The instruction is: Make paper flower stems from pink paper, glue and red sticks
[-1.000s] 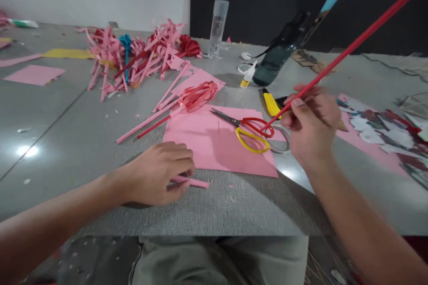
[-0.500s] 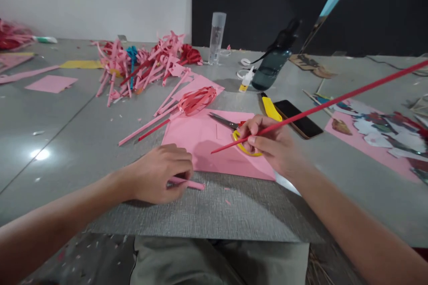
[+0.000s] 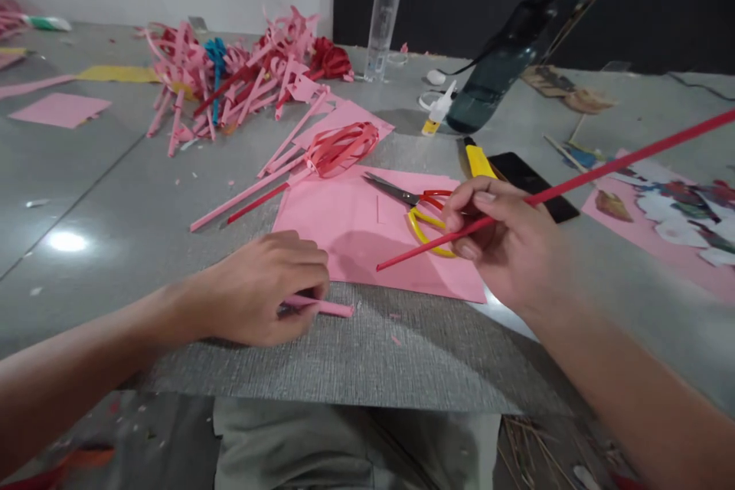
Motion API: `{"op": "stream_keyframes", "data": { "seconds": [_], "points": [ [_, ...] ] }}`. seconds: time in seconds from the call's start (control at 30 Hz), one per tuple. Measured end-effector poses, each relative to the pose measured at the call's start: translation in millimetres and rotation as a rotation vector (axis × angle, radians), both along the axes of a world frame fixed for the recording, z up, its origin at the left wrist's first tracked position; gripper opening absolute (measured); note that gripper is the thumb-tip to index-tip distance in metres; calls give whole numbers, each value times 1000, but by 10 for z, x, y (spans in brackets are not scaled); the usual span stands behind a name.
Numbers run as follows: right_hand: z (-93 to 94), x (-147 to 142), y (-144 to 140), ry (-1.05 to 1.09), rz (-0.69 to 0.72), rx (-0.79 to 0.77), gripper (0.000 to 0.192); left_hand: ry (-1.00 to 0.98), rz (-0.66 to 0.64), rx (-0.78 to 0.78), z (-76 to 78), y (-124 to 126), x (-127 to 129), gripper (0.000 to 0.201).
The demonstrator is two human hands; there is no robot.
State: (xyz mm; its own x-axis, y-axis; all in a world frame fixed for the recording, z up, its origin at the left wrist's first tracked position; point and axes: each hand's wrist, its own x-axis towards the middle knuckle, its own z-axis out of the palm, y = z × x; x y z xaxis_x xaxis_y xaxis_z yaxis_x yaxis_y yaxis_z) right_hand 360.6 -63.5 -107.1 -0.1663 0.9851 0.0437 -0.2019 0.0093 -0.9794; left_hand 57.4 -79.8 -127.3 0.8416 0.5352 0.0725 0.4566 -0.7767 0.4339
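My left hand [image 3: 269,287], closed, rests at the near edge of the table around a rolled pink paper tube [image 3: 336,309], whose end sticks out to the right. Between the fingers of my right hand [image 3: 505,237] is a long thin red stick [image 3: 620,164]; it slants from its low tip over the pink paper [image 3: 327,237] up to the right edge of view. Scissors [image 3: 410,199] with red and yellow handles lie on that paper, just left of my right fingers. Behind them lies a paper flower of looped red strips [image 3: 343,148] on a pink stem.
A heap of pink and red paper-strip flowers [image 3: 241,84] lies at the back left. Further right stand a clear bottle [image 3: 384,23], a small glue bottle [image 3: 439,109] and a dark bottle [image 3: 499,69]. A yellow cutter [image 3: 478,161] and a phone [image 3: 551,199] lie beyond my right hand.
My right hand has shifted right with the red stick, and its fingers have slid along the stick away from the low tip. My left hand keeps the pink tube. The view has tilted slightly.
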Motion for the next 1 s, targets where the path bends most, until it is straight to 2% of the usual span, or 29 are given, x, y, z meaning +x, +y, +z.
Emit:
{"op": "stream_keyframes", "data": {
  "seconds": [0.27, 0.5, 0.77, 1.0],
  "points": [
    [-77, -15, 55, 39, -33, -64, 7, -4, -17, 30, -10, 3, 2, 5],
    [-69, -14, 70, 47, 0, -68, 8, 10, -17, 20, -3, 0, -4, 3],
    [-119, -63, -24, -38, 203, -81, 12, 21, -17, 33, -20, -3, -29, 4],
    [-135, -66, -34, -53, 232, -69, 14, 6, 3, -3, 4, 7, -17, 5]
  ]
}}
